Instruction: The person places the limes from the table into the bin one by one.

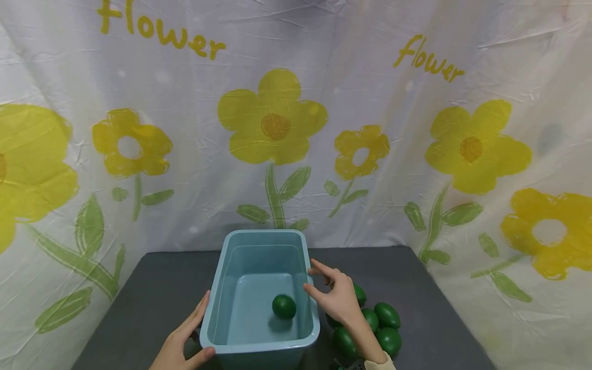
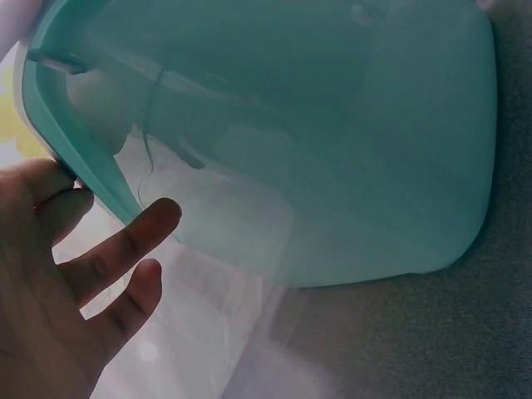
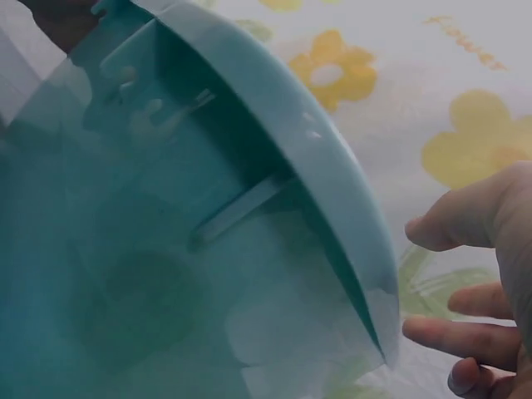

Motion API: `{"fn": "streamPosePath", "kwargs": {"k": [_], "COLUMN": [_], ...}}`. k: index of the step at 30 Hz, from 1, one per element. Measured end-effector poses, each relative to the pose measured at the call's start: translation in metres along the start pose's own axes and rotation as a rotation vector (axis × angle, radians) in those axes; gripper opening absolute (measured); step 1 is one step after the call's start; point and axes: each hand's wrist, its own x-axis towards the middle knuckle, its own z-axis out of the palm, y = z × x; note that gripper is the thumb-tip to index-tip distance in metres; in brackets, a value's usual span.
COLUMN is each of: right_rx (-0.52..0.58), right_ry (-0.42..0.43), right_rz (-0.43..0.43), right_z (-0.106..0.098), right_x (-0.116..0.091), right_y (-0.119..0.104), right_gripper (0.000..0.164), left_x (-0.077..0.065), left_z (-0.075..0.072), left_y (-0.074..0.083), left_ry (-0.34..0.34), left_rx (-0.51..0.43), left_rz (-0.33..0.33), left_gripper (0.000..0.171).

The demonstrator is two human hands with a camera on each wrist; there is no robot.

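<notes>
A light blue-green plastic bin (image 1: 222, 336) stands upright on the dark table, its inside in view. One glossy dark green oval fruit (image 1: 284, 307) lies on its floor toward the right. My left hand (image 1: 185, 339) holds the near left corner, thumb at the front rim and fingers along the left side; the left wrist view shows two fingers (image 2: 133, 241) stretched out loosely. Beside the right rim is my right hand (image 1: 339, 298), fingers apart and holding nothing. In the right wrist view its fingertips (image 3: 420, 233) stand just off the rim.
Several more green fruits (image 1: 387, 315) lie in a cluster on the dark table (image 1: 430, 318), right of the bin and partly behind my right forearm. A white cloth with yellow flowers (image 1: 273, 118) hangs behind the table and along both sides.
</notes>
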Motion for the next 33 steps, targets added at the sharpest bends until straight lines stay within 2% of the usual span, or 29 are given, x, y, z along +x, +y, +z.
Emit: {"fn": "streamPosePath", "kwargs": {"k": [6, 11, 14, 19, 29, 33], "right_rx": [-0.019, -0.039, -0.049, -0.055, -0.066, -0.091], "right_ry": [0.069, 0.113, 0.129, 0.157, 0.188, 0.196], "right_rz": [-0.006, 0.005, 0.016, 0.036, 0.068, 0.111], "right_z": [-0.008, -0.017, -0.023, -0.036, -0.064, -0.073], "right_x": [-0.001, -0.002, -0.003, -0.006, -0.013, -0.017], "right_y": [0.003, 0.007, 0.010, 0.015, 0.026, 0.031], "right_gripper": [0.053, 0.052, 0.052, 0.052, 0.051, 0.051], "left_x": [0.000, -0.002, -0.002, -0.002, -0.004, -0.004], "left_z": [-0.001, 0.001, 0.000, -0.001, 0.002, 0.003], "left_y": [0.001, 0.003, 0.003, 0.003, 0.003, 0.004], "left_ry": [0.003, 0.028, 0.031, 0.022, 0.052, 0.055], "left_rx": [0.009, 0.048, 0.037, 0.033, 0.059, 0.051], "left_rz": [0.001, 0.046, 0.051, 0.020, 0.056, 0.055], "left_gripper": [0.087, 0.088, 0.087, 0.086, 0.088, 0.088]}}
